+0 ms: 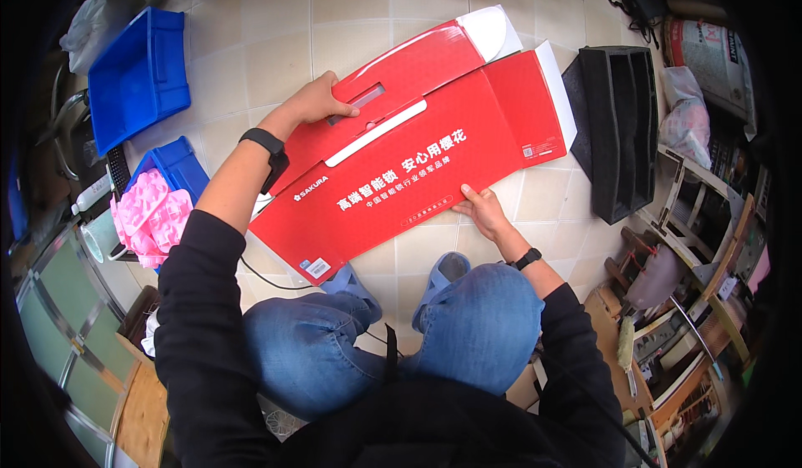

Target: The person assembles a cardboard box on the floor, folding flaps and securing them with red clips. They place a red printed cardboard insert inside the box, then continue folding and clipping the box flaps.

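A flattened red cardboard box point(376, 173) with white printing and white-backed end flaps is held at a slant above the tiled floor, over my slippers. My left hand point(322, 99) grips its far panel by the handle slot, thumb on the red face. At the near edge, right of the middle, my right hand point(481, 212) pinches the cardboard with the thumb on top and the fingers beneath. The fingers under the box are partly hidden.
Blue plastic bins point(141, 82) and pink molded pieces point(152, 214) lie at the left. On the right are a black compartmented tray point(620, 132), a paint bucket point(708, 60), a plastic bag point(684, 117) and a cluttered metal frame point(695, 217). A dark cable point(269, 282) runs along the floor.
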Motion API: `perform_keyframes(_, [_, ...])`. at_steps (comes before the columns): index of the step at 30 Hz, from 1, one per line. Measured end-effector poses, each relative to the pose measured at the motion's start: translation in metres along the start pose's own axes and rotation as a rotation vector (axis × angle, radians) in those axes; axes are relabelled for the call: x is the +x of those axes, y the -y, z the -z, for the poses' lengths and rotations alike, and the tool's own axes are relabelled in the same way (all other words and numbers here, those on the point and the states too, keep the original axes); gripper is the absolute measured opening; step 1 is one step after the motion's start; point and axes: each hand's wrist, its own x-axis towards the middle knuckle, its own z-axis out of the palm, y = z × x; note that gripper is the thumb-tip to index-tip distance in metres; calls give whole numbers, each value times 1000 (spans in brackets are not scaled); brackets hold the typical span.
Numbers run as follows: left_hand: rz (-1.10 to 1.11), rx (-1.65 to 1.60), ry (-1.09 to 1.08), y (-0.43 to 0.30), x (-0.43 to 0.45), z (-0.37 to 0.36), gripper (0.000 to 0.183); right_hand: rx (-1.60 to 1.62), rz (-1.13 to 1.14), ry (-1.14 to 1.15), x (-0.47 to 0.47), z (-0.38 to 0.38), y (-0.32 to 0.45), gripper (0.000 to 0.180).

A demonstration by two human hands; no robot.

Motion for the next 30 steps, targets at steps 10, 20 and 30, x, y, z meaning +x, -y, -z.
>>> perform_keyframes(10, [99, 227, -113, 2, -20, -9, 66, -1503, 18, 74, -18, -13, 93, 29])
perform_keyframes(20, [66, 359, -156, -3, -19, -11, 63, -1507, 1633, 693, -199, -161, 297, 16])
perform_keyframes(30, [53, 477, -198, 8, -24, -11, 67, -1200, 1704, 863, -240, -216, 289, 19])
